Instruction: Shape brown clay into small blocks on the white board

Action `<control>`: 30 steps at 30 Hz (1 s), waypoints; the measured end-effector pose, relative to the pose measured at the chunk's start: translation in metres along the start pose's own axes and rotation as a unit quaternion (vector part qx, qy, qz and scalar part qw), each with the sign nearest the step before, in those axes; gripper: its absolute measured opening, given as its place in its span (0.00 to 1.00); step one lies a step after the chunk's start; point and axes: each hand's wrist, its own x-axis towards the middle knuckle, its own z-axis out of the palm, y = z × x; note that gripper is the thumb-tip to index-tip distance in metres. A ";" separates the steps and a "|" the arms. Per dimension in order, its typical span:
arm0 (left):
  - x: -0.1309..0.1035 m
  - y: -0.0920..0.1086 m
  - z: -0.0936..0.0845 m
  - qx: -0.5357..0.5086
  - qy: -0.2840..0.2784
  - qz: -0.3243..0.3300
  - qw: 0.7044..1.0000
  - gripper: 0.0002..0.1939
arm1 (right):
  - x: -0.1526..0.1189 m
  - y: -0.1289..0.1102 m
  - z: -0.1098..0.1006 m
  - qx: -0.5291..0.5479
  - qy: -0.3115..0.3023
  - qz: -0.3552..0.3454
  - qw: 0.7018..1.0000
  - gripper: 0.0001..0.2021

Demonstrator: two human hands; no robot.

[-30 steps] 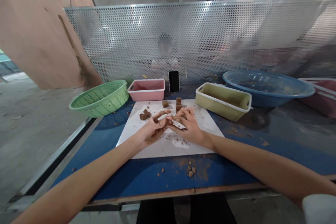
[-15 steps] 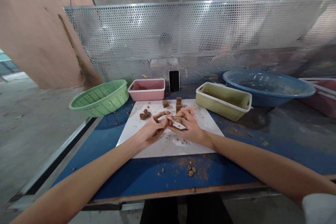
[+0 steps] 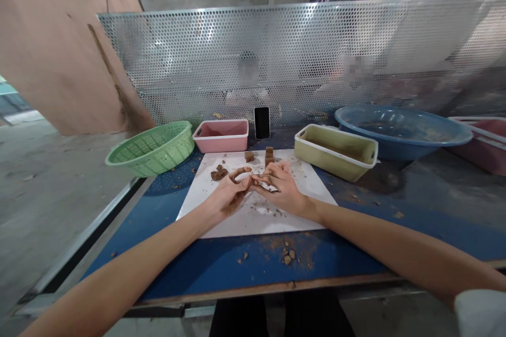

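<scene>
My left hand [image 3: 230, 190] and my right hand [image 3: 281, 186] meet fingertip to fingertip, low over a white board [image 3: 213, 224]. Brown smears mark the fingers of both. The thumb and fingers of the left are pinched at the tips of the right, whose fingers are bent together. Anything between them is too small or hidden to make out. Just beyond the hands stand a brown clay-like cube [image 3: 249, 156] and a small upright brown stack [image 3: 269, 156]. Left of them lies a crumbly brown lump [image 3: 219, 172].
A green basket [image 3: 152, 150] and a pink bin [image 3: 221, 142] stand at the back left, a phone [image 3: 261, 122] behind the board. To the right are an olive bin [image 3: 332, 158] and a blue basin [image 3: 399, 142]. Crumbs [image 3: 288, 257] lie near the front edge. A perforated metal panel [image 3: 292, 42] rises behind.
Both hands stay together over the board, with only slight shifts of the fingers. The brown pieces and containers remain in place.
</scene>
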 end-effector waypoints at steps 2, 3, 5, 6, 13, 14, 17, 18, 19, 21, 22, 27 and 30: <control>0.000 0.002 0.002 0.009 0.005 0.004 1.000 0.25 | -0.001 0.001 0.000 -0.016 -0.004 0.014 1.000 0.07; -0.001 0.003 0.004 0.017 0.005 0.007 1.000 0.25 | -0.001 0.000 -0.001 -0.025 -0.005 0.018 1.000 0.07; -0.003 0.007 0.006 0.037 -0.002 0.018 0.999 0.25 | 0.000 -0.001 -0.002 -0.044 -0.008 0.026 0.999 0.07; -0.004 0.008 0.008 0.046 -0.008 0.024 0.999 0.25 | 0.000 -0.002 -0.002 -0.053 -0.011 0.035 0.998 0.07; -0.005 0.010 0.008 0.063 -0.013 0.040 0.997 0.26 | 0.002 -0.005 -0.004 -0.050 -0.023 0.067 0.996 0.06; -0.004 0.010 0.008 0.068 -0.008 0.044 0.997 0.26 | 0.002 -0.004 -0.004 -0.052 -0.023 0.069 0.996 0.05; -0.002 0.008 0.006 0.089 0.005 0.062 0.994 0.29 | 0.001 -0.003 -0.003 -0.061 -0.034 0.059 0.996 0.06; -0.002 0.007 0.005 0.098 0.009 0.069 0.993 0.30 | 0.001 -0.003 -0.002 -0.063 -0.039 0.055 0.996 0.06; -0.003 0.007 0.005 0.106 0.012 0.074 0.992 0.30 | 0.001 -0.003 -0.002 -0.065 -0.043 0.052 0.996 0.06; -0.004 0.007 0.006 0.117 0.013 0.081 0.990 0.30 | 0.001 -0.003 -0.003 -0.065 -0.049 0.048 0.996 0.05; -0.004 0.007 0.006 0.120 0.012 0.082 0.989 0.30 | 0.001 -0.003 -0.003 -0.064 -0.050 0.046 0.996 0.05; -0.006 0.007 0.008 0.113 -0.002 0.079 0.990 0.31 | 0.001 -0.001 -0.003 -0.060 -0.057 0.055 0.995 0.08; -0.005 0.006 0.007 0.096 -0.007 0.073 0.993 0.32 | -0.001 0.001 -0.002 -0.054 -0.059 0.055 0.995 0.07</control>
